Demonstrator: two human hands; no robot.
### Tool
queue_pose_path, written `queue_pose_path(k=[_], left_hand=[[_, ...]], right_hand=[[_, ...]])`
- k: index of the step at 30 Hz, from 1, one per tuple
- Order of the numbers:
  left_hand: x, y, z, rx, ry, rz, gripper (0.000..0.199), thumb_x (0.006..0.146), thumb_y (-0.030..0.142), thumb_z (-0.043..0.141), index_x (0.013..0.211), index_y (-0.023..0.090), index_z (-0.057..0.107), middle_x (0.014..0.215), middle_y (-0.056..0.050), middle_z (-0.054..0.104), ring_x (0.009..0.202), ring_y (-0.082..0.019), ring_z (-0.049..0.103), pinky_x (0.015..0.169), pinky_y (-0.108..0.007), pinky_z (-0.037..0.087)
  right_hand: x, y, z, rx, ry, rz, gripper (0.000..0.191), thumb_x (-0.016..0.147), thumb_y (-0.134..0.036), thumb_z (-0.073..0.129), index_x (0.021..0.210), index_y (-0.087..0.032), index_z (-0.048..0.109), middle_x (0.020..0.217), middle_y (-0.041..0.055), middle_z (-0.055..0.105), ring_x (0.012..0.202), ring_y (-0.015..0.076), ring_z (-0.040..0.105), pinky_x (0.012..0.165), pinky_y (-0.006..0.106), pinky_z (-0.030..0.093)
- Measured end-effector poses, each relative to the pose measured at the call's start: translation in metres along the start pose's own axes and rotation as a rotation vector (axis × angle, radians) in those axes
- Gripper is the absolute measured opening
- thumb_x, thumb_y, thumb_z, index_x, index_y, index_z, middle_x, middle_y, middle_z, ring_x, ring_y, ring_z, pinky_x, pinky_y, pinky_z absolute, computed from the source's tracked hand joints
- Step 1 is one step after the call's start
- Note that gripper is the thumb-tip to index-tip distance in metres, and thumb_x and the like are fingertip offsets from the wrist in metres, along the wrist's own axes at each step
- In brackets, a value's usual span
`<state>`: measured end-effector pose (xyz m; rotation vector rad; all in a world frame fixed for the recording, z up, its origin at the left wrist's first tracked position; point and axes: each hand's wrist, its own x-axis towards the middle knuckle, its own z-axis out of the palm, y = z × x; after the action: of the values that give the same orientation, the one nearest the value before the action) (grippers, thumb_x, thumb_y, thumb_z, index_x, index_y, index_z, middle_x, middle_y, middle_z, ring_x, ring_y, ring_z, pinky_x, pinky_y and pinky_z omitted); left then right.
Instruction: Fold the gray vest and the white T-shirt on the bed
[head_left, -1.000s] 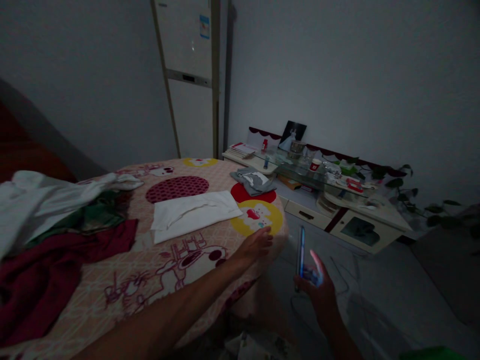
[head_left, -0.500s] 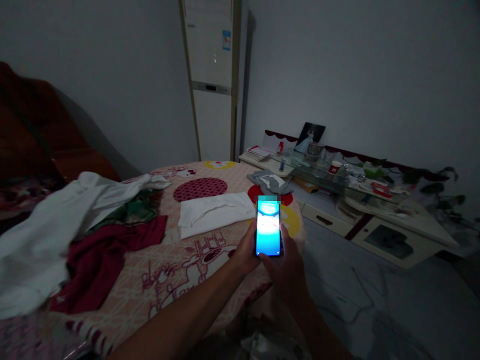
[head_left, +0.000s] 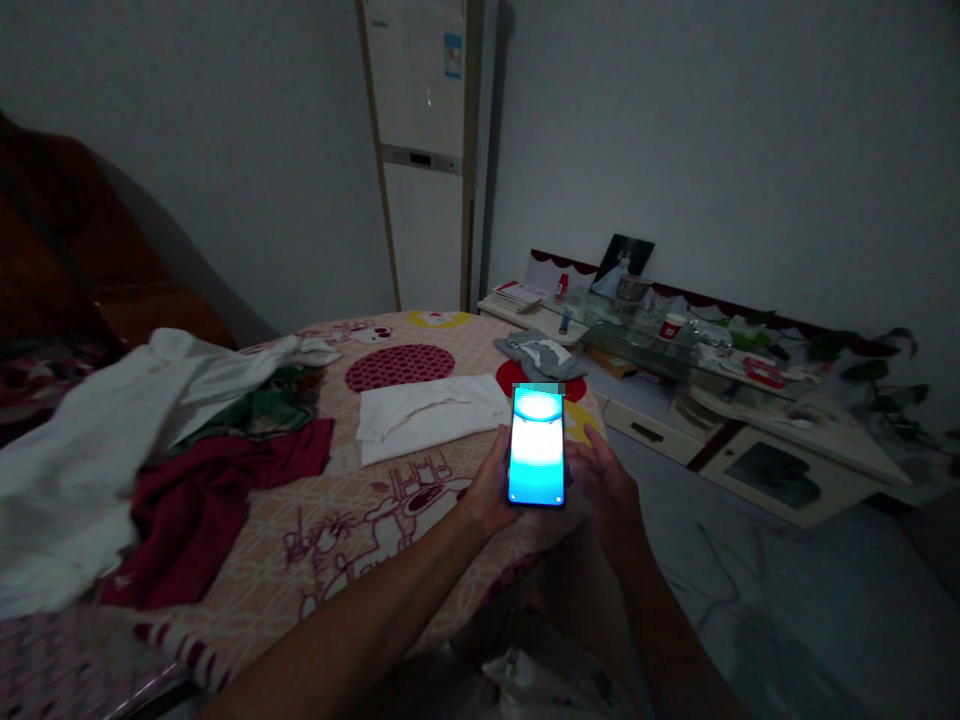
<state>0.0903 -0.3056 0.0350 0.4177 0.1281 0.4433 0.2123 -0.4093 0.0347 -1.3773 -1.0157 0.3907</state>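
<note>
A smartphone [head_left: 536,450] with a glowing blue and white screen is held upright before me, and my left hand [head_left: 491,490] is closed around its left side and back. Just off the phone's right edge is my right hand [head_left: 613,495], fingers stretched out and apart; whether a fingertip touches the phone is hard to tell in the dim light. Beyond the phone, a folded white garment [head_left: 431,415] lies flat on the patterned bedspread [head_left: 420,330]. A grey folded garment [head_left: 541,355] rests near the bed's far right edge.
At the left are heaped a white garment [head_left: 82,450], a dark red garment [head_left: 202,500] and a green cloth [head_left: 259,410]. To the right stands a low cabinet [head_left: 765,475] bearing a paper cup [head_left: 670,327]. A tall white appliance [head_left: 424,230] stands in the corner.
My right hand has come away from the phone's lower right side, moving right with its fingers opening. The left hand keeps its hold. The view has tilted slightly downward.
</note>
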Motion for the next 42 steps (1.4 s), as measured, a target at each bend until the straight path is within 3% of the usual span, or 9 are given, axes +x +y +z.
queue_pose_path(k=[5,10,14,17,21,28,36,39,42], left_hand=[[0.003,-0.005,-0.002,0.039,0.012,-0.006,0.064,0.093,0.061,0.04,0.126,0.011,0.061,0.114,-0.013,0.071,0.1,-0.026,0.067,0.097,-0.039,0.046],[0.006,-0.008,-0.001,0.082,-0.047,-0.033,0.067,0.093,0.062,0.038,0.123,0.007,0.063,0.112,-0.017,0.071,0.103,-0.027,0.066,0.099,-0.039,0.045],[0.008,-0.012,-0.01,0.108,0.0,-0.048,0.065,0.094,0.062,0.037,0.127,0.011,0.061,0.115,-0.015,0.07,0.103,-0.027,0.067,0.098,-0.039,0.045],[0.008,-0.014,-0.017,0.099,0.008,-0.084,0.07,0.091,0.066,0.037,0.131,0.012,0.058,0.114,-0.015,0.07,0.1,-0.027,0.068,0.097,-0.042,0.045],[0.008,-0.014,-0.018,0.09,0.006,-0.131,0.077,0.089,0.07,0.036,0.129,0.009,0.059,0.108,-0.017,0.072,0.094,-0.029,0.069,0.097,-0.044,0.045],[0.007,-0.015,-0.013,0.039,0.068,-0.087,0.066,0.092,0.063,0.041,0.125,0.009,0.061,0.109,-0.014,0.072,0.098,-0.026,0.069,0.097,-0.038,0.046],[0.008,-0.016,-0.016,0.105,0.108,-0.084,0.068,0.093,0.063,0.038,0.128,0.008,0.059,0.108,-0.016,0.072,0.095,-0.027,0.069,0.09,-0.039,0.05],[0.007,-0.017,-0.011,0.12,0.111,-0.078,0.067,0.093,0.062,0.039,0.126,0.008,0.06,0.107,-0.016,0.072,0.091,-0.026,0.07,0.087,-0.038,0.051],[0.005,-0.017,-0.005,0.135,0.105,-0.062,0.064,0.094,0.06,0.039,0.123,0.008,0.062,0.103,-0.016,0.073,0.088,-0.026,0.071,0.084,-0.037,0.052]], right_hand=[[0.007,0.004,0.009,0.105,-0.045,0.091,0.091,0.076,-0.052,0.071,0.15,-0.014,0.033,0.115,0.0118,0.07,0.1,0.0255,0.067,0.083,0.037,0.055],[0.01,0.001,0.016,0.148,-0.122,0.079,0.114,0.066,-0.045,0.081,0.155,-0.015,0.016,0.114,0.0118,0.069,0.092,0.0256,0.068,0.073,0.035,0.055],[0.013,-0.004,0.016,-0.092,0.036,0.066,0.094,0.079,-0.049,0.067,0.153,-0.011,0.024,0.087,0.0069,0.073,0.077,0.0235,0.067,0.068,0.032,0.052],[0.013,-0.005,0.014,-0.197,0.158,0.05,0.074,0.09,-0.054,0.047,0.148,-0.009,0.038,0.09,0.009,0.073,0.085,0.0247,0.066,0.072,0.032,0.05],[0.01,-0.003,0.014,-0.157,0.167,0.081,0.075,0.089,-0.058,0.044,0.145,-0.009,0.043,0.098,0.011,0.072,0.09,0.0252,0.065,0.074,0.033,0.049],[0.01,-0.005,0.022,-0.162,0.114,0.09,0.087,0.079,-0.05,0.063,0.15,-0.008,0.032,0.06,-0.0025,0.059,0.054,0.0176,0.055,0.05,0.027,0.044],[0.008,-0.004,0.025,-0.074,0.132,0.128,0.094,0.073,-0.046,0.073,0.149,-0.01,0.032,0.079,0.007,0.071,0.066,0.0237,0.066,0.056,0.031,0.052],[0.007,-0.004,0.027,-0.076,0.147,0.137,0.094,0.075,-0.05,0.071,0.15,-0.01,0.031,0.077,0.0072,0.072,0.063,0.0245,0.067,0.053,0.032,0.052],[0.007,-0.005,0.031,-0.126,0.181,0.127,0.102,0.07,-0.05,0.076,0.151,-0.01,0.028,0.088,0.0118,0.074,0.074,0.0283,0.07,0.059,0.035,0.054]])
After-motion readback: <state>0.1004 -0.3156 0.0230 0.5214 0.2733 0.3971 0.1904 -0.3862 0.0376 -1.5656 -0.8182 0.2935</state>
